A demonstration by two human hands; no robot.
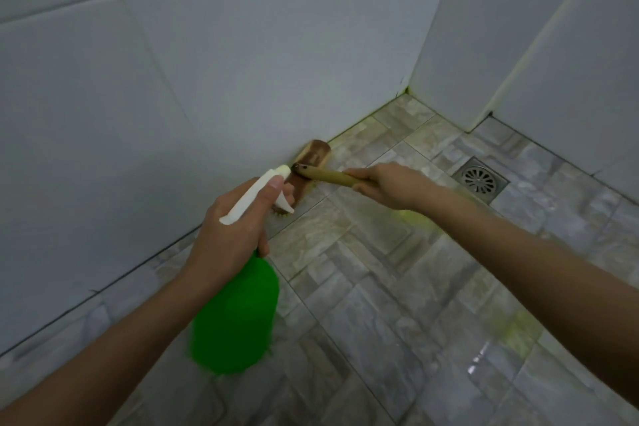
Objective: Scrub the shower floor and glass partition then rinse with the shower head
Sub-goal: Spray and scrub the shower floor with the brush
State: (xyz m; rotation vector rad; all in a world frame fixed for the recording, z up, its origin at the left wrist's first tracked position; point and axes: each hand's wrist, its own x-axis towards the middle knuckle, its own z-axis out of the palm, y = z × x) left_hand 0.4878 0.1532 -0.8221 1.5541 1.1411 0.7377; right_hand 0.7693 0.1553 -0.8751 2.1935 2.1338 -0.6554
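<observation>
My left hand (228, 235) grips a green spray bottle (235, 318) by its white trigger head, whose nozzle points toward the wall base. My right hand (387, 185) holds the wooden handle of a scrub brush (313, 157). The brush head rests on the grey tiled shower floor (380, 287) right where it meets the white tiled wall (173, 97). The spray head hides part of the brush. Yellowish-green residue lies along the floor joint and in patches on the tiles.
A round metal floor drain (480, 180) sits to the right of my right hand. A second white wall (570, 45) closes the far right corner. The floor at the lower right looks wet and shiny.
</observation>
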